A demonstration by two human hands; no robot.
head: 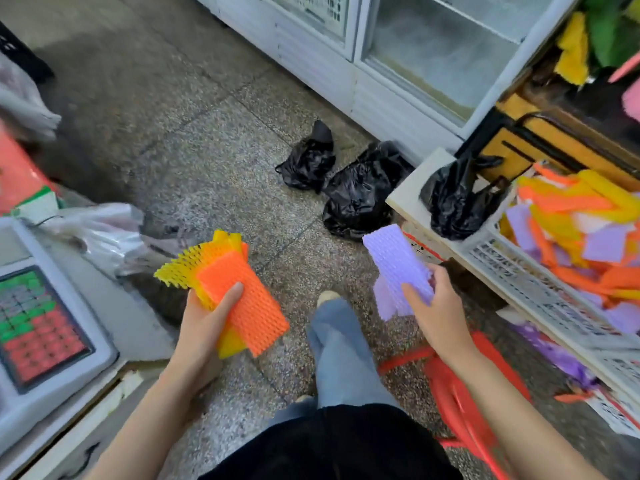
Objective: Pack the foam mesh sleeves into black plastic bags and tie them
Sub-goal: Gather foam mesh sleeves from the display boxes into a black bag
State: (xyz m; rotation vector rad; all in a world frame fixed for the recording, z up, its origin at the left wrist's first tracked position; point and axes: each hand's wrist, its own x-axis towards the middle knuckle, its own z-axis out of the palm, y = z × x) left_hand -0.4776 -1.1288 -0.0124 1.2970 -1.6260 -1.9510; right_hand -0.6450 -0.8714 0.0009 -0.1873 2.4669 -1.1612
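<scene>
My left hand [204, 318] grips a stack of orange and yellow foam mesh sleeves [235, 289], thumb across the top orange one. My right hand [434, 306] holds purple foam mesh sleeves [398, 263] above the floor. A white basket [540, 285] at the right is heaped with more orange, yellow and purple sleeves [588, 230]. A loose black plastic bag [457, 199] sits on the shelf beside the basket. On the floor ahead lie two filled black bags: a small one [308, 161] and a larger one [360, 192].
An electronic scale [38, 317] with coloured keys stands on a counter at the left, with clear plastic bags [104, 233] behind it. A red stool [460, 382] is under my right arm. A glass-door fridge [415, 53] lines the back. My legs stand on the speckled floor.
</scene>
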